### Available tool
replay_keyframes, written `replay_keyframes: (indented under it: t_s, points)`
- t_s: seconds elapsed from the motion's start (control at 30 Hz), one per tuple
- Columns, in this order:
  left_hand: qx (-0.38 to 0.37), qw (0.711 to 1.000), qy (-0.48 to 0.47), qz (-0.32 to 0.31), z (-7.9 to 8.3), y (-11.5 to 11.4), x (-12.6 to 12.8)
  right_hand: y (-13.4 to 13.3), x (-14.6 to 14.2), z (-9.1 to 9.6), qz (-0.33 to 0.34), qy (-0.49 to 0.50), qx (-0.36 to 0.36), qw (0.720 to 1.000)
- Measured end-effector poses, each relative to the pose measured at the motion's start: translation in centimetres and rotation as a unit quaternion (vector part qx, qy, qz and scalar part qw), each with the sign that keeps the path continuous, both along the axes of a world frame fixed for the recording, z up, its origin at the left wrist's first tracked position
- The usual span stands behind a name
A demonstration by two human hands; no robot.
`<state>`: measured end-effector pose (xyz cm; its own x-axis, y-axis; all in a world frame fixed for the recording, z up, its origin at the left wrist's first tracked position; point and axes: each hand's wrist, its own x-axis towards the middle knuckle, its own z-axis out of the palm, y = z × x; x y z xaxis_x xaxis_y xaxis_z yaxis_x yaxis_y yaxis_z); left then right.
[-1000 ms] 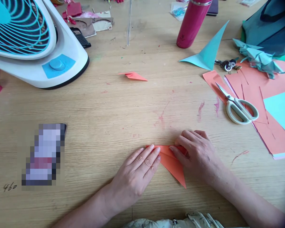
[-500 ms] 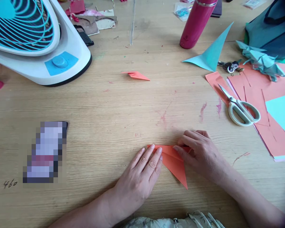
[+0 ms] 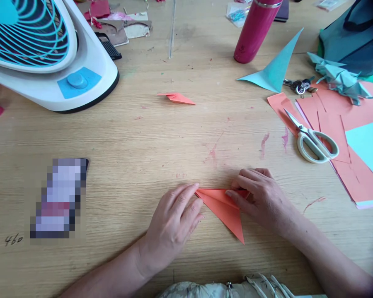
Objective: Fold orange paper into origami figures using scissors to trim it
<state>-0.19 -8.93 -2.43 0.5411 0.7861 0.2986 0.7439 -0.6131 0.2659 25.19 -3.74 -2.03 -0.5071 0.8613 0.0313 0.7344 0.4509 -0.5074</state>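
Note:
A folded orange paper triangle (image 3: 224,209) lies on the wooden table (image 3: 143,136) near its front edge, its long point aimed toward me. My left hand (image 3: 174,219) has its fingers curled, and their tips pinch the paper's left corner. My right hand (image 3: 261,198) presses fingertips down on the paper's upper right part, fingers bent and close together. A second, smaller folded orange piece (image 3: 176,97) lies farther back at the table's middle.
A white and blue fan (image 3: 46,54) stands at the back left, a phone (image 3: 59,198) at the left. Scissors (image 3: 312,138) rest on orange sheets (image 3: 338,136) at the right, near a teal paper cone (image 3: 275,68), keys (image 3: 296,86) and a pink bottle (image 3: 255,29).
My left hand's fingers have gone from lying flat on the paper to curling and pinching its left corner. My right hand has stayed put on the paper.

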Motion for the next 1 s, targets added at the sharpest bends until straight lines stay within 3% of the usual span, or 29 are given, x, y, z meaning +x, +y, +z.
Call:
replay_keyframes:
  t_s: [0.07,0.23,0.57,0.83,1.0]
  points:
    - [-0.001,1.000,-0.016,0.006,-0.1,0.1,0.0,0.0,0.1,0.0,0.000,0.002,-0.001,1.000]
    - [0.006,0.999,0.011,-0.052,-0.4,-0.5,0.1,0.1,0.0,0.2,0.018,0.024,-0.009,1.000]
    - [0.026,0.997,0.056,-0.041,0.1,-1.5,0.0,0.1,-0.3,0.2,0.088,0.063,-0.023,0.994]
    - [0.042,0.998,0.039,-0.037,0.2,-1.5,-0.1,0.0,-0.5,0.3,0.115,0.056,-0.043,0.991]
    - [-0.011,0.999,0.006,-0.035,-0.2,-1.7,0.0,-0.1,-0.6,0.5,0.124,0.057,-0.049,0.989]
